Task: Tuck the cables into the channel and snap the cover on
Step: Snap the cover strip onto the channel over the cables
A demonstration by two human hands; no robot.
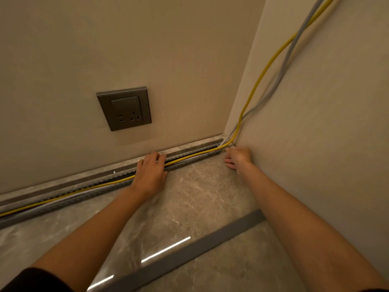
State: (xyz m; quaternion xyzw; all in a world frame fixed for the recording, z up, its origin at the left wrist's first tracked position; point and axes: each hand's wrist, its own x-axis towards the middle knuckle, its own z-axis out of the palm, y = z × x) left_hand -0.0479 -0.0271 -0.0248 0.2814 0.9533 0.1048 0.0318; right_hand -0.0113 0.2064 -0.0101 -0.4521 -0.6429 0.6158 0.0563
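Currently your left hand (150,171) lies flat across the channel (189,162), fingers straight and pressing down where the yellow cable (105,185) passes under the palm. Your right hand (237,158) sits at the far right corner, low on the floor (210,197) just beside the channel's end, with its fingers curled. Whether it grips a cable cannot be told. The hands are apart, with an open stretch of channel between them. Location: the channel runs along the foot of the far wall, from near left to the far right corner, below the socket (124,108). The yellow cable lies inside it. The grey cable (284,66) shows in it at the left, and both rise out at the corner and climb the right wall. The cover (189,252) lies loose on the floor near you, well apart from the channel. Assessment: the cables look light and springy and are likely to lift at the corner bend, so hold them down with flat fingers close to it. The cover looks light, long and whippy. It is best taken with your hands spread, seated at one end, then pressed along. The slotted side walls look thin, so press straight, not sideways.
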